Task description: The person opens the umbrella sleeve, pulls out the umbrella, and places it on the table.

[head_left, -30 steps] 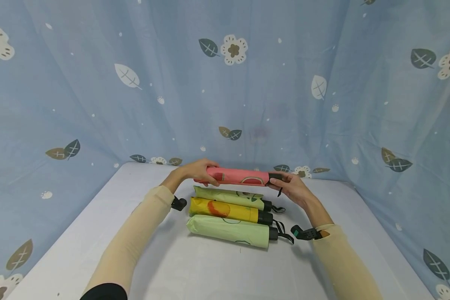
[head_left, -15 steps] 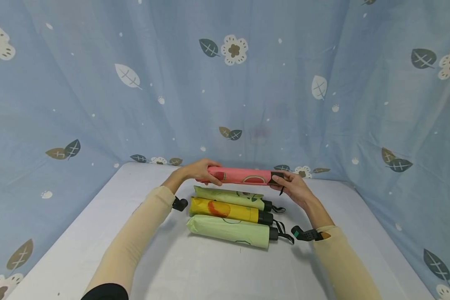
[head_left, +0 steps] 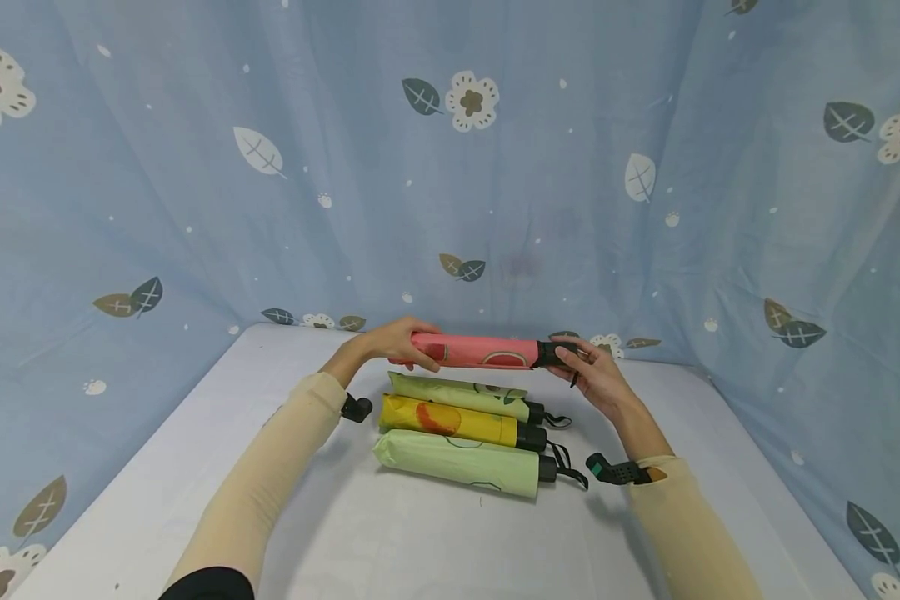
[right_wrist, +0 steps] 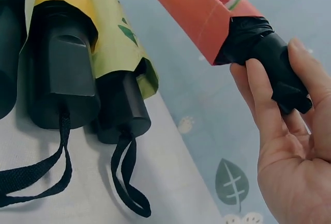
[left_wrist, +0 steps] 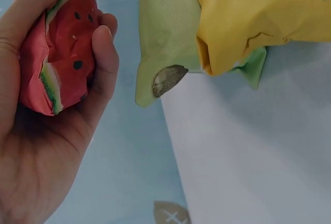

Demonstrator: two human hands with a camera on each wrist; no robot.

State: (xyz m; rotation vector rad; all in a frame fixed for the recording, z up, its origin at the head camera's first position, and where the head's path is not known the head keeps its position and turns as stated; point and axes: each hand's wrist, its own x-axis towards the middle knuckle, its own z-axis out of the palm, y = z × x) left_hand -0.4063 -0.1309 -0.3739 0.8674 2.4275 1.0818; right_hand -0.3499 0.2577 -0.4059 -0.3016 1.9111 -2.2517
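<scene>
A folded umbrella in a pink watermelon-print sleeve (head_left: 474, 351) is held level above the far part of the table. My left hand (head_left: 399, 342) grips its sleeved end; the left wrist view shows thumb and fingers curled round the print. At the other end my right hand (head_left: 594, 375) pinches the black handle (right_wrist: 279, 63), which sticks out of the sleeve. Nearer me lie three more sleeved umbrellas side by side: a light green one (head_left: 457, 392), a yellow one (head_left: 450, 419) and another light green one (head_left: 457, 463), their black handles and wrist straps pointing right.
The white table (head_left: 435, 550) ends at a blue curtain (head_left: 540, 192) printed with leaves and flowers, which rises behind it and along both sides. A strap (right_wrist: 129, 182) loops from the farthest green umbrella's handle.
My right hand has shifted slightly right, and more of the black handle shows outside the pink sleeve. My left hand keeps its grip. The three umbrellas on the table have not moved.
</scene>
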